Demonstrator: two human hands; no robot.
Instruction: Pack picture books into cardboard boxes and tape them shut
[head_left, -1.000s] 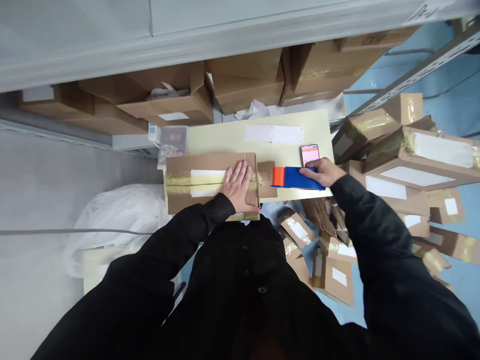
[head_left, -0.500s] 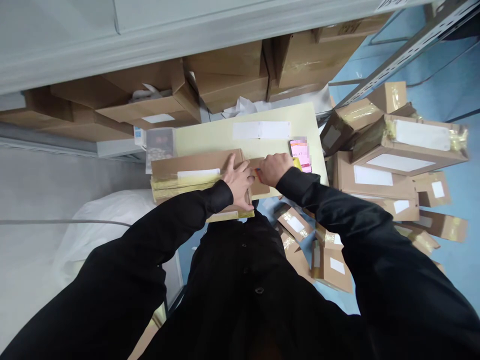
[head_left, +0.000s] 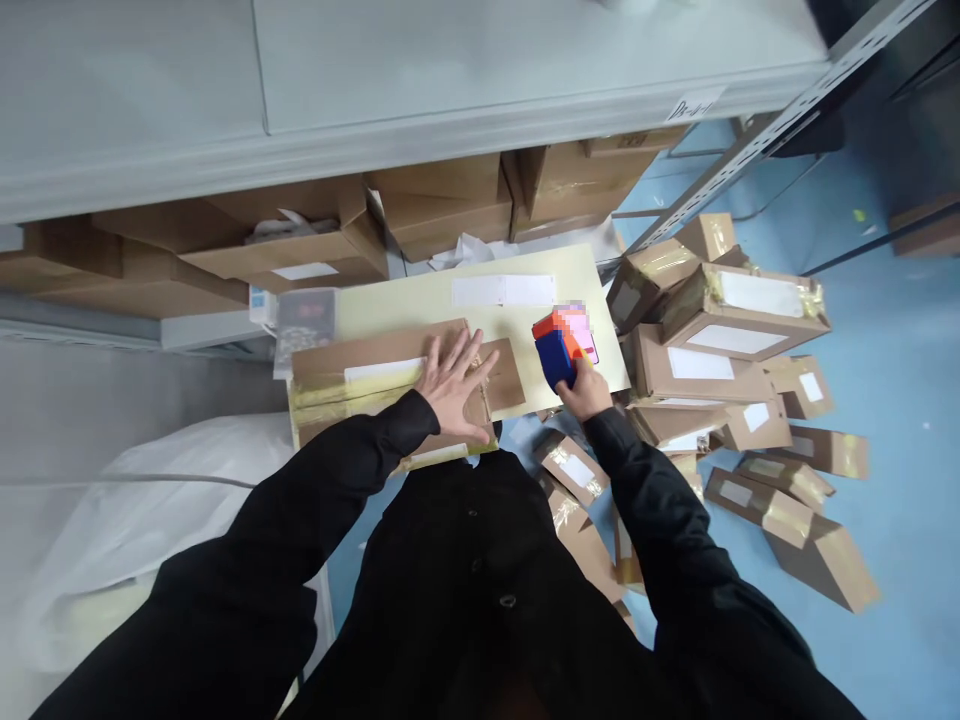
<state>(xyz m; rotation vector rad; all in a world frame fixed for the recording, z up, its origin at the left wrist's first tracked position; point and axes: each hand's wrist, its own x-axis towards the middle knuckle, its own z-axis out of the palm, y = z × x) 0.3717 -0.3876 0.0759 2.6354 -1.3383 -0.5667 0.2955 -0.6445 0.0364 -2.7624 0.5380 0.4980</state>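
My left hand [head_left: 452, 388] lies with fingers spread on the right end of a long cardboard box [head_left: 375, 340]. Yellowish tape runs along that box, and a white label is stuck to its top. A flap [head_left: 504, 375] sticks out from the box's right end. My right hand [head_left: 586, 388] grips a blue and orange tape dispenser [head_left: 555, 358], held over the table's right side, apart from the box. Behind the dispenser, partly covered by it, is a phone [head_left: 583, 325] with a pink screen.
White paper slips [head_left: 502, 290] lie on the cream table [head_left: 420, 293]. A clear plastic container [head_left: 304, 320] stands at its left. Open cartons [head_left: 292, 255] fill the shelf behind, under a grey shelf edge [head_left: 450, 150]. Taped boxes [head_left: 690, 365] are piled on the blue floor at right.
My right hand has drawn away from the box's end to the right, bringing the tape dispenser into plain sight. My left hand stays on the box, its fingers now spread wider. The view has shifted.
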